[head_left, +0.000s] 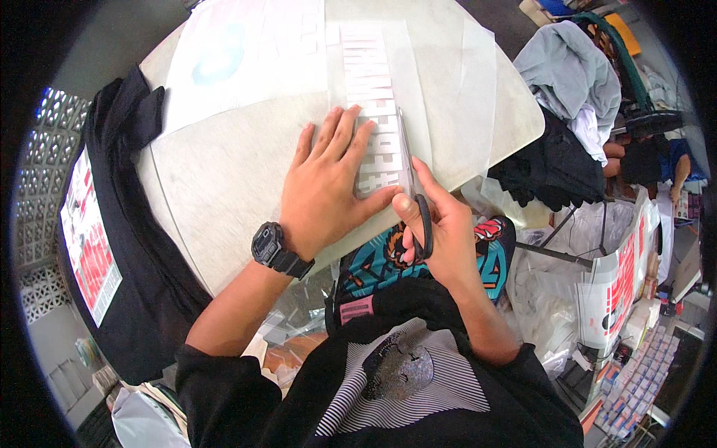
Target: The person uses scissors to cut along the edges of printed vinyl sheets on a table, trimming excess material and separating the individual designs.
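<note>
1. While the left hand [325, 187] lies flat, open and palm down, the right hand [441, 231] grips black-handled scissors [405, 153] near the table's front edge.
2. Under the left fingertips and thumb is a narrow lettered strip [376, 104], its pale block letters running in a column away from the person. The palm rests mostly on the tabletop, left of the strip.
3. The scissors point away from the person, blades along the strip's right-hand side; whether the blades are parted is too hard to tell. The left thumb reaches across the strip's near end, close to the right thumb.
4. A translucent sheet [422, 97] lies beside and around the strip on the off-white table [239, 164]. At the table's upper left is a large white sheet [254, 75] with a pale blue patch.
5. A black digital watch [275, 250] circles the left wrist. The person wears a black shirt [403, 381] with a striped print.
6. Over the table's left side hangs a black garment [142, 246] with a red and white print. To the right, a grey cloth [575, 67] lies heaped above black fabric [553, 164], and clear plastic [545, 299] lies bunched below.
</note>
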`<move>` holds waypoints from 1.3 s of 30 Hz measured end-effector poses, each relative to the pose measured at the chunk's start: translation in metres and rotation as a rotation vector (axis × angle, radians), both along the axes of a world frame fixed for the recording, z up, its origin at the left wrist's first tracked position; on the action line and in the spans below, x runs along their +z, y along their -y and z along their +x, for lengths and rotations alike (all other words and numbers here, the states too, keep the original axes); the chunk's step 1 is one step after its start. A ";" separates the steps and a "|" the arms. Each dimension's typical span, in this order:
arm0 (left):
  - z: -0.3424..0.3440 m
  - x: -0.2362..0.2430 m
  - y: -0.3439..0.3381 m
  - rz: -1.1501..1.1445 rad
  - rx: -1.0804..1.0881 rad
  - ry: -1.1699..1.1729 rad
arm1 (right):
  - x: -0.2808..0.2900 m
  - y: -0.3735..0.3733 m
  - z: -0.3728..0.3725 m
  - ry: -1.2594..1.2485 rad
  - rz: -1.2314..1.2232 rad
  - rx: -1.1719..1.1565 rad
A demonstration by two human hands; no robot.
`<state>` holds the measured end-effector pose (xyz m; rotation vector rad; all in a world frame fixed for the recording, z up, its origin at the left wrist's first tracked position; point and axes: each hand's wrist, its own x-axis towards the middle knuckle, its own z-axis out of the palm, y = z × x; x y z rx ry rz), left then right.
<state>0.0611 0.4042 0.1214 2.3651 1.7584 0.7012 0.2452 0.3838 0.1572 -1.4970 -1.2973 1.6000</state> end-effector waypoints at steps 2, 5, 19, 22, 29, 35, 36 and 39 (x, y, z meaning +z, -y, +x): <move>0.000 0.001 0.000 -0.006 0.002 -0.007 | 0.003 -0.004 -0.001 0.013 -0.006 0.011; 0.000 0.000 0.000 -0.015 0.005 -0.015 | 0.008 -0.011 -0.002 0.031 -0.004 0.030; 0.001 0.005 0.000 -0.038 0.001 -0.008 | 0.000 -0.046 -0.007 0.049 0.116 0.079; 0.001 0.003 0.000 -0.042 0.007 -0.015 | 0.002 -0.053 -0.010 0.002 0.099 0.067; 0.001 0.004 0.000 -0.047 0.008 -0.009 | 0.002 -0.065 -0.016 0.047 0.112 0.074; 0.001 0.003 0.001 -0.049 0.006 -0.011 | -0.006 -0.073 -0.016 0.035 0.151 0.074; 0.001 0.003 0.001 -0.058 0.009 -0.009 | -0.009 -0.074 -0.017 0.038 0.160 0.075; 0.002 0.004 0.000 -0.077 0.016 -0.015 | -0.010 -0.080 -0.017 0.068 0.204 0.084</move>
